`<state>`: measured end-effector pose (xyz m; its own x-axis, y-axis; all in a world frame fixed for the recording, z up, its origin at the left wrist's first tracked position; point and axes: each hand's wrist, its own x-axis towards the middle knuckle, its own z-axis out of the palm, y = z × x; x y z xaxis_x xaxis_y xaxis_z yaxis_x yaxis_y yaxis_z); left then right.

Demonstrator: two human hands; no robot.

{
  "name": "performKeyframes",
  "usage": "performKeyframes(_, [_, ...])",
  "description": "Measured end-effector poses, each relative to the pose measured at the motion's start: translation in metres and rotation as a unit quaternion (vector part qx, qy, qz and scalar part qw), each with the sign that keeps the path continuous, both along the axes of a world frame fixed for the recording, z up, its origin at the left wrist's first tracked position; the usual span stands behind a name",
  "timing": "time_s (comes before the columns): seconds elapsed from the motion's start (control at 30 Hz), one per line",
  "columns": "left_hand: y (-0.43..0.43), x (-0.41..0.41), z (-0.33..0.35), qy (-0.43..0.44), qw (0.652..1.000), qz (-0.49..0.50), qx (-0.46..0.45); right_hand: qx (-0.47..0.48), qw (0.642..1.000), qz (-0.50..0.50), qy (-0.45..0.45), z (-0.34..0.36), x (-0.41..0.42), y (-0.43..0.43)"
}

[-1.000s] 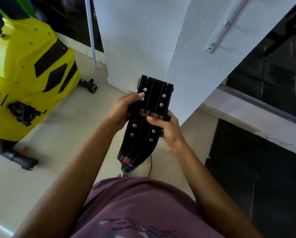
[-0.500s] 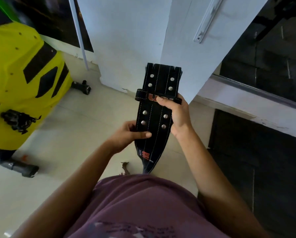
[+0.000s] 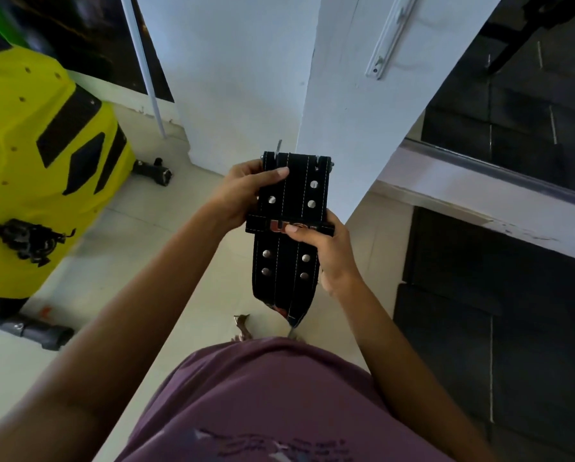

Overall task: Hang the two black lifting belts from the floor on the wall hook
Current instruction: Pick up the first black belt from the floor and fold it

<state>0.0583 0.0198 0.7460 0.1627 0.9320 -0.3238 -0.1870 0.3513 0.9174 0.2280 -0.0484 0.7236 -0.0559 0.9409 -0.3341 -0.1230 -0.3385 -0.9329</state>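
A black lifting belt (image 3: pixel 289 258) with white stitching and silver rivets hangs folded in front of my chest, its metal buckle at the top end. My left hand (image 3: pixel 242 195) grips the belt's upper left edge near the buckle, thumb laid across the front. My right hand (image 3: pixel 326 248) holds the right side, thumb pressed on the red-lettered keeper loop (image 3: pixel 286 226). Whether a second belt is folded behind this one is not clear. No wall hook shows.
A white pillar (image 3: pixel 346 105) stands just beyond the belt, with a white rail (image 3: pixel 388 38) screwed to its right face. A yellow exercise machine (image 3: pixel 42 168) fills the left. Black rubber floor mats (image 3: pixel 496 328) lie to the right. Pale tile floor lies below.
My left hand has gone from the belt's lower left side up to its top edge by the buckle. My right hand keeps its thumb on the keeper loop.
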Motion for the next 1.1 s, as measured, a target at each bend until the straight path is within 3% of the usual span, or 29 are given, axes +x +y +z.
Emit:
performKeyframes(0.13, [-0.025, 0.003, -0.018, -0.03, 0.995, -0.092, -0.011, -0.001, 0.999, -0.021, 0.033, -0.002, 0.009, 0.007])
performKeyframes(0.2, [-0.047, 0.003, -0.035, -0.002, 0.993, -0.119, -0.024, 0.0, 0.999, -0.029, 0.045, -0.003, 0.012, 0.012])
performKeyframes(0.47, [-0.088, 0.007, -0.056, 0.068, 0.99, -0.125, -0.017, 0.011, 0.999, -0.04, 0.003, -0.002, 0.015, 0.02])
performKeyframes(0.73, [-0.037, 0.0, 0.0, -0.026, 0.999, -0.028, -0.016, 0.001, 0.999, 0.042, -0.034, 0.0, 0.003, 0.004])
performKeyframes(0.93, [-0.048, 0.025, -0.001, 0.088, 0.995, 0.042, -0.02, -0.005, 0.998, -0.046, -0.034, 0.015, 0.0, 0.015])
performKeyframes(1.1, [-0.053, 0.04, 0.0, 0.037, 0.995, 0.069, -0.057, -0.03, 0.995, -0.097, -0.008, 0.016, -0.004, 0.011])
